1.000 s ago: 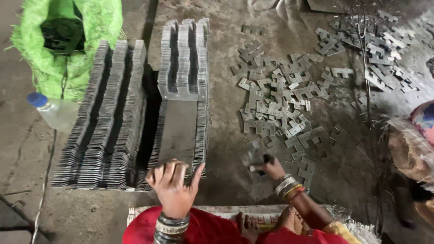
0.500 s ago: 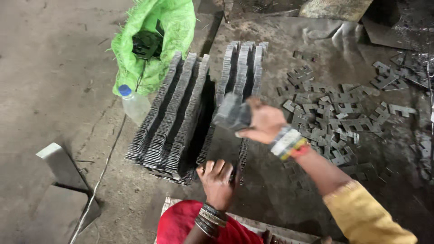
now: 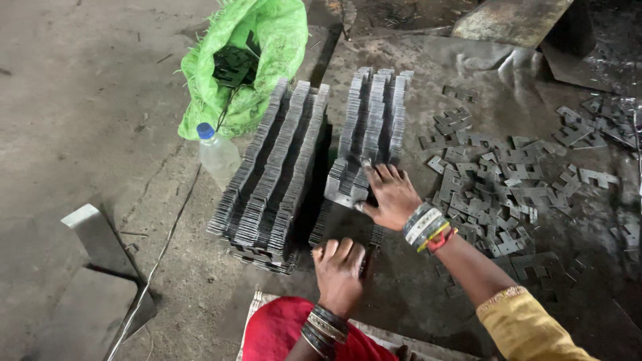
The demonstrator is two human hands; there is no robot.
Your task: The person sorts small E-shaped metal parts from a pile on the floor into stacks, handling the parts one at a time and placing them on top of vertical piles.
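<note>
**Thin steel stampings, gathered edge-on into rows**

The right hand (image 3: 391, 197) presses on a small bundle of stamped metal plates (image 3: 348, 184) at the near end of the right-hand row (image 3: 374, 113). Its fingers are spread and curled over the bundle's top and side, gripping it. The left hand (image 3: 340, 267) rests lower down, fingers bent loosely against the near end of the stacks on the floor; it appears to hold nothing, merely steadying there.

The plates look like flat, stiff sheet steel with notched outlines. One piece is probably light, but a packed bundle will feel dense and heavy. Cut edges are likely sharp, and the faces may slide against each other, so a bundle would fan apart unless squeezed from both flat ends. The safest hold seems to be across the faces, not along the toothed edges.

A wider row (image 3: 271, 174) stands left of it, loose plates (image 3: 495, 194) lie scattered to the right, and a green sack (image 3: 267, 53) and plastic bottle (image 3: 217, 154) sit towards the floor's far left.
</note>
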